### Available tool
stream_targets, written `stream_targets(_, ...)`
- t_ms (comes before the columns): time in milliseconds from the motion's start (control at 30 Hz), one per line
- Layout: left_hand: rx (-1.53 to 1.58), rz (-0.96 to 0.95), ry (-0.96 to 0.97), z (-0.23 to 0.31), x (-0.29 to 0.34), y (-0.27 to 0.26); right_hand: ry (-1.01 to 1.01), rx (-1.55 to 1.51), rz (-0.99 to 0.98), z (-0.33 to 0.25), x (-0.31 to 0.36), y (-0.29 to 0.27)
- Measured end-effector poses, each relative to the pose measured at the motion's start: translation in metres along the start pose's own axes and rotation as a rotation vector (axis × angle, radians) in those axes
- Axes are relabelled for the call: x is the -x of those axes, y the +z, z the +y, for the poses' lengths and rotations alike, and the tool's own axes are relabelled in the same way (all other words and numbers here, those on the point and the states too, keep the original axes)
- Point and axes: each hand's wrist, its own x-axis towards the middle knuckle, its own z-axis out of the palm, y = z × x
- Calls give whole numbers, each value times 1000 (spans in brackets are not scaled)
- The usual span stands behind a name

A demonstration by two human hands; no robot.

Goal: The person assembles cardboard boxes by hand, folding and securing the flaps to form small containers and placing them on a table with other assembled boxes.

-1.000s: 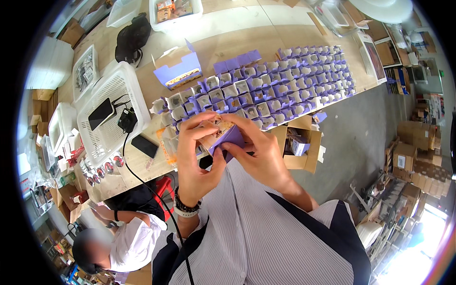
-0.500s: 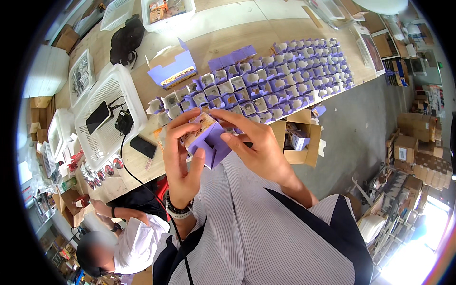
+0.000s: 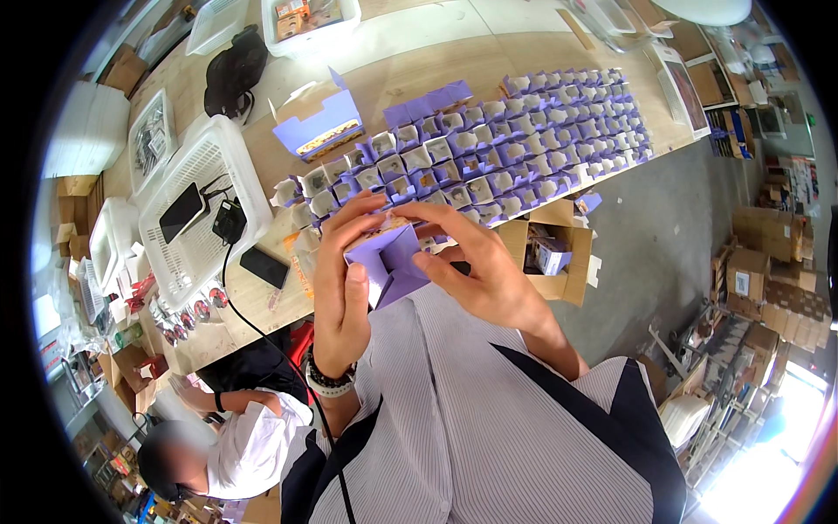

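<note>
Between my two hands, near the table's front edge, is a small purple cardboard box (image 3: 400, 278) with a printed side. Its near end is uncovered and the dark inside shows. My left hand (image 3: 349, 288) grips the box's left side, thumb in front and fingers over the top. From the right, my right hand (image 3: 476, 266) holds it with thumb at the near edge and fingers behind. Just beyond my fingers stand rows of small open purple boxes (image 3: 471, 166), flaps up. A larger purple display carton (image 3: 321, 122) stands behind their left end.
On the left, a white basket (image 3: 253, 166) holds a black device and cable; a phone (image 3: 264, 267) lies beside it. An open brown carton (image 3: 569, 253) stands at the table's right front. A co-worker (image 3: 249, 437) is at lower left. A black cable (image 3: 262, 336) runs past my left arm.
The box has turned in my hands, so its opening faces me more and less of the printed side shows. My left thumb has moved up along its near left edge.
</note>
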Motion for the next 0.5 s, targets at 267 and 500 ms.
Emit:
stream_targets(267,35,13,-19,9,-2,11,170,-38,72,-5,-1,2)
stream_targets(500,22,-10,18,2,0,5,131,-89,-32,1,-3,-4)
